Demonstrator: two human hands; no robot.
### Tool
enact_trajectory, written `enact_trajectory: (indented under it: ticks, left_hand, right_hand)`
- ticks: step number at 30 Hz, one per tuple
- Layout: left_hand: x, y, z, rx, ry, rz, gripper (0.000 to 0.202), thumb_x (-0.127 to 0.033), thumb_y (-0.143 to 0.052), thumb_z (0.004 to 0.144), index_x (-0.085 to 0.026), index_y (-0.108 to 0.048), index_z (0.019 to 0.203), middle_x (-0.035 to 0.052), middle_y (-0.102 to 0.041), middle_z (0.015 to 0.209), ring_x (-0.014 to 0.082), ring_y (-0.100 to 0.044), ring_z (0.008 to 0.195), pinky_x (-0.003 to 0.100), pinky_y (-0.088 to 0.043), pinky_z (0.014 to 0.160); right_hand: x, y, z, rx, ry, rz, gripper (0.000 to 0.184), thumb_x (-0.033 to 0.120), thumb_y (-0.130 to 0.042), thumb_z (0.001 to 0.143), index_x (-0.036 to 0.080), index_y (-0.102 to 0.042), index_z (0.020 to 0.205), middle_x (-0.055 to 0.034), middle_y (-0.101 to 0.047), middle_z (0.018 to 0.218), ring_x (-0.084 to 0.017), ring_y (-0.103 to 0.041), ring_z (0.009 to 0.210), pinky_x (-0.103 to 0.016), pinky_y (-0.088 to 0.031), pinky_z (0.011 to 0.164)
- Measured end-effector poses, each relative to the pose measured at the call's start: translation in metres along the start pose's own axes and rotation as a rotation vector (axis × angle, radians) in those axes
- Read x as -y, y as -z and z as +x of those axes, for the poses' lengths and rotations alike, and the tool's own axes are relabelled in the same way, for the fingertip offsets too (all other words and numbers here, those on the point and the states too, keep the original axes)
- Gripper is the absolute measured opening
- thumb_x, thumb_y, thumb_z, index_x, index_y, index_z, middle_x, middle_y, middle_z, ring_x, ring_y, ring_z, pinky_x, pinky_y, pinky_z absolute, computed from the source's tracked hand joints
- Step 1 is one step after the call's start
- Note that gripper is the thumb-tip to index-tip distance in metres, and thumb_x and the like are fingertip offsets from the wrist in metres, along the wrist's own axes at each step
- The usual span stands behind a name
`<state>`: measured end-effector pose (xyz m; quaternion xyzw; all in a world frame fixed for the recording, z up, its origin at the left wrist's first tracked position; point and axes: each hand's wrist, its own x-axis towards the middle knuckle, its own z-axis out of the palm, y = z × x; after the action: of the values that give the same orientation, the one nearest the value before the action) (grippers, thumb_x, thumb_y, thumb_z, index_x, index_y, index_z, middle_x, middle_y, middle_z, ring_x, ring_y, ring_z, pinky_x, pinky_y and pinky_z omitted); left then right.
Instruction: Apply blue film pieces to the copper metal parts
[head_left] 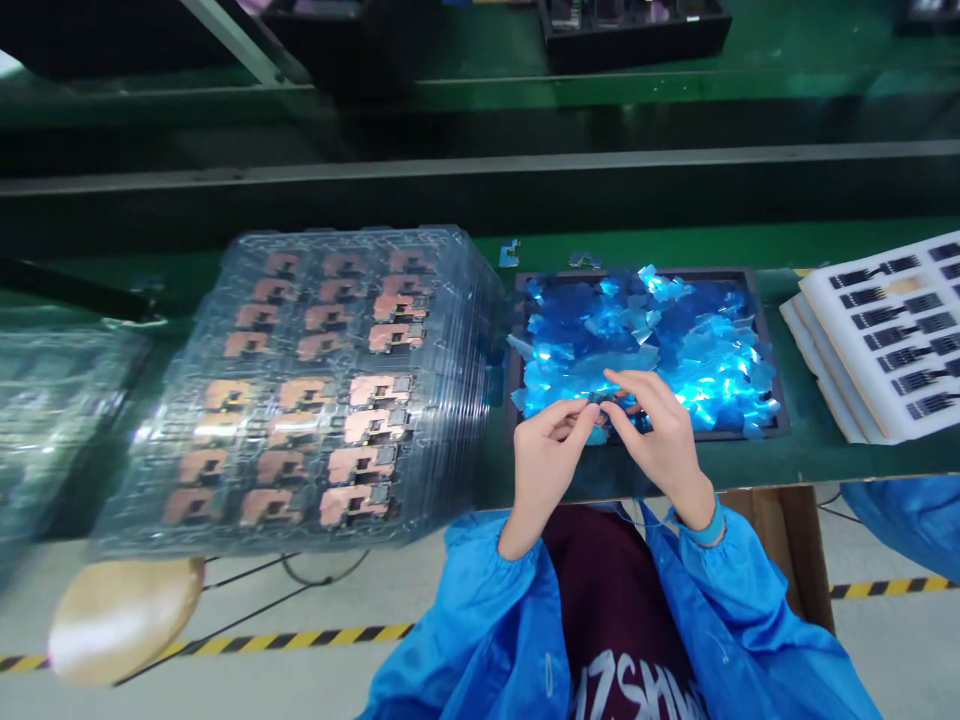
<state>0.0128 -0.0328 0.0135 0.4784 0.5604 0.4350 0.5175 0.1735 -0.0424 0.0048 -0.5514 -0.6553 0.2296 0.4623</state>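
My left hand (pixel 546 455) pinches a small dark piece (pixel 602 398), which looks like a little circuit board, between thumb and fingers. From the other side, my right hand (pixel 661 435) closes its thumb and fingertips on the same piece, its index finger raised a little. Fingers cover most of the piece. Both hands are over the front part of a black tray (pixel 780 415) heaped with shiny blue film scraps (pixel 600 320). Behind that tray lie two loose circuit boards, one at the left (pixel 509 254) and one nearer the middle (pixel 585 260).
On the left, a tall stack of clear plastic trays (pixel 465 400) carries rows of copper-coloured boards (pixel 364 425). White foam trays (pixel 862 370) with black parts stand at the right. A stool (pixel 124 620) is below the bench, and a blue sleeve (pixel 911 520) shows at the right.
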Motion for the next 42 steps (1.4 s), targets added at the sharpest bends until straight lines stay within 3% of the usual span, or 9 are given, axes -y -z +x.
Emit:
enact_trajectory:
  ticks: [5,11,15,20,25,29,33,39,42]
  left_hand:
    - [0.004,0.008,0.002,0.031,-0.003,-0.066,0.024,-0.042,-0.085,0.088,-0.019,-0.088,0.094,0.0063,-0.08,0.094,0.0216,-0.077,0.085,0.031,-0.068,0.079]
    - [0.004,0.022,-0.001,0.217,0.248,-0.314,0.041,-0.043,-0.095,0.081,-0.02,-0.087,0.115,0.0089,-0.083,0.109,0.0251,-0.079,0.098,0.037,-0.07,0.089]
    - [0.009,0.024,0.002,0.217,0.356,-0.482,0.046,-0.038,-0.099,0.078,-0.019,-0.086,0.117,0.0107,-0.083,0.116,0.0231,-0.079,0.099,0.031,-0.07,0.084]
    - [0.012,0.028,0.009,0.151,0.393,-0.644,0.042,-0.031,-0.098,0.08,-0.02,-0.085,0.118,0.0087,-0.082,0.12,0.0186,-0.078,0.098,0.024,-0.068,0.081]
    - [0.014,0.03,0.014,0.038,0.368,-0.691,0.041,-0.026,-0.097,0.079,-0.018,-0.084,0.116,0.0082,-0.083,0.113,0.017,-0.078,0.092,0.023,-0.067,0.077]
    - [0.014,0.024,0.014,-0.029,0.3,-0.64,0.042,-0.032,-0.095,0.08,-0.016,-0.082,0.117,0.0117,-0.082,0.116,0.0212,-0.079,0.096,0.027,-0.067,0.078]
    - [0.014,0.017,0.015,-0.074,0.279,-0.622,0.044,-0.035,-0.093,0.08,-0.015,-0.078,0.117,0.0128,-0.082,0.113,0.0228,-0.079,0.094,0.031,-0.067,0.079]
    - [0.019,0.015,0.021,-0.152,0.255,-0.649,0.044,-0.036,-0.093,0.078,-0.016,-0.074,0.112,0.0102,-0.08,0.107,0.0251,-0.078,0.097,0.034,-0.066,0.078]
    - [0.018,0.014,0.02,-0.171,0.231,-0.626,0.047,-0.037,-0.092,0.079,-0.016,-0.072,0.116,0.0103,-0.08,0.108,0.0254,-0.079,0.096,0.035,-0.067,0.077]
  right_hand:
    - [0.001,-0.007,-0.001,-0.09,0.146,-0.227,0.017,0.022,-0.067,0.109,0.028,-0.083,0.11,-0.0079,-0.081,0.109,-0.025,-0.072,0.102,-0.043,-0.062,0.09]
    - [0.0,-0.009,0.003,-0.098,0.213,-0.259,0.015,0.02,-0.067,0.108,0.026,-0.079,0.102,-0.0069,-0.079,0.1,-0.024,-0.071,0.096,-0.043,-0.06,0.089]
    - [0.004,-0.008,0.001,-0.064,0.34,-0.372,0.015,0.014,-0.068,0.106,0.026,-0.077,0.104,-0.0058,-0.08,0.102,-0.023,-0.071,0.101,-0.038,-0.06,0.089]
    - [0.011,-0.001,-0.003,-0.007,0.424,-0.303,0.018,0.009,-0.068,0.104,0.024,-0.073,0.113,-0.0067,-0.081,0.106,-0.024,-0.073,0.104,-0.038,-0.061,0.09]
    - [0.012,0.001,-0.004,-0.062,0.335,-0.158,0.016,0.009,-0.067,0.104,0.024,-0.07,0.11,-0.0056,-0.08,0.101,-0.023,-0.074,0.095,-0.04,-0.061,0.085]
    - [0.008,-0.006,0.0,-0.238,0.101,-0.04,0.008,0.017,-0.066,0.105,0.024,-0.069,0.102,-0.0044,-0.075,0.095,-0.019,-0.07,0.084,-0.033,-0.059,0.069]
    - [0.005,-0.01,0.008,-0.351,-0.069,0.037,0.007,0.028,-0.065,0.106,0.023,-0.067,0.102,-0.0025,-0.071,0.093,-0.017,-0.07,0.078,-0.03,-0.059,0.065]
    - [-0.008,-0.005,0.026,-0.435,-0.091,-0.064,0.013,0.035,-0.064,0.107,0.023,-0.066,0.102,-0.0035,-0.071,0.096,-0.017,-0.069,0.081,-0.029,-0.057,0.065]
    - [-0.026,-0.004,0.035,-0.38,-0.122,-0.205,0.019,0.036,-0.06,0.109,0.022,-0.069,0.117,-0.0074,-0.076,0.103,-0.023,-0.072,0.093,-0.034,-0.06,0.072]
